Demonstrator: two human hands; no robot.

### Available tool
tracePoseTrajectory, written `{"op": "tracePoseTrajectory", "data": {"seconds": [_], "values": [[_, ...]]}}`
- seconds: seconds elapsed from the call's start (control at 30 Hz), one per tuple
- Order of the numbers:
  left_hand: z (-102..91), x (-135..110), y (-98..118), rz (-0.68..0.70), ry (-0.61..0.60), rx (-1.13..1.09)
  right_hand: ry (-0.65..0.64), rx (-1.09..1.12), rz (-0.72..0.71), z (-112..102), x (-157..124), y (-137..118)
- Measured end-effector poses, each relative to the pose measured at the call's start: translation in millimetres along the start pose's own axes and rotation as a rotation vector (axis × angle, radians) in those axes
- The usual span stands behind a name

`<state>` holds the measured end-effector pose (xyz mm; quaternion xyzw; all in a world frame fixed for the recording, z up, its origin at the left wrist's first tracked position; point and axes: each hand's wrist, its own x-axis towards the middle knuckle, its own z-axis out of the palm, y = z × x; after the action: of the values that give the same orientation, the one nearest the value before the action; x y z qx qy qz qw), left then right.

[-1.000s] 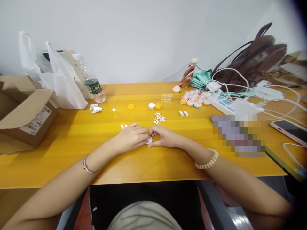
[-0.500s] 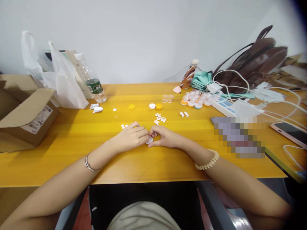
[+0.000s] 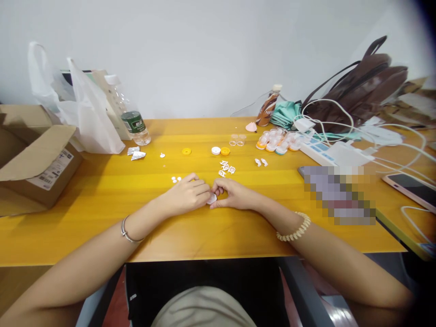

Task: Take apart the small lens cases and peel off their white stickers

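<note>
My left hand [image 3: 188, 194] and my right hand [image 3: 232, 194] meet over the middle of the table, fingers closed on a small round white plastic piece [image 3: 211, 199]. Most of that piece is hidden by the fingers. Several tiny white discs [image 3: 174, 180] lie just beyond my left hand. Past my right hand are several white wheel-shaped plastic parts [image 3: 225, 167]. Farther back sit a white round cap [image 3: 215, 150], a yellow round cap [image 3: 225, 152] and another yellow disc [image 3: 186, 151]. Two clear little cups [image 3: 237, 140] stand behind them.
At left are an open cardboard box [image 3: 37, 168], a white plastic bag [image 3: 91, 113] and a water bottle [image 3: 136, 125]. Several capped clear capsules [image 3: 276, 141], a power strip [image 3: 318, 152], cables, a blurred-out phone [image 3: 337, 195] and a brown backpack [image 3: 368, 91] fill the right side.
Both hands stay in almost the same place on the white piece. The view has shifted very slightly; nothing on the table has visibly moved.
</note>
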<state>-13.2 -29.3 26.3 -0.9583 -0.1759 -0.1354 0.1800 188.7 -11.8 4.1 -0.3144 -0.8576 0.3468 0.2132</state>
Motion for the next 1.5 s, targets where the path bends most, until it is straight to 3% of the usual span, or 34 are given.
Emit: {"op": "tracePoseTrajectory", "data": {"seconds": [0.63, 0.73, 0.83, 0.97, 1.1, 1.43, 1.5], "values": [[6.6, -3.3, -10.1, -0.422, 0.021, -0.658, -0.006, -0.035, -0.013, 0.7, -1.0, 4.9], [-0.2, -12.0, -30.8, -0.62, 0.063, -0.694, -0.007, -0.042, -0.004, -0.3, -1.3, 2.6], [-7.0, -31.9, -62.4, -1.009, 0.078, -0.664, -0.011, -0.044, -0.001, -1.4, -1.6, 0.3], [-10.5, -63.5, -98.2, -1.269, -0.081, -0.661, -0.023, -0.041, 0.008, -1.9, -1.7, -0.4], [-9.2, -75.3, -107.2, -1.281, -0.204, -0.672, -0.022, -0.037, 0.006, -1.1, -1.4, 1.5], [-7.8, -70.1, -105.7, -1.264, -0.288, -0.491, -0.021, -0.036, 0.019, -1.5, -1.4, -0.6], [-9.7, -69.7, -104.5, -1.254, -0.258, -0.485, -0.021, -0.036, 0.018, -1.5, -1.4, -0.4]]}}
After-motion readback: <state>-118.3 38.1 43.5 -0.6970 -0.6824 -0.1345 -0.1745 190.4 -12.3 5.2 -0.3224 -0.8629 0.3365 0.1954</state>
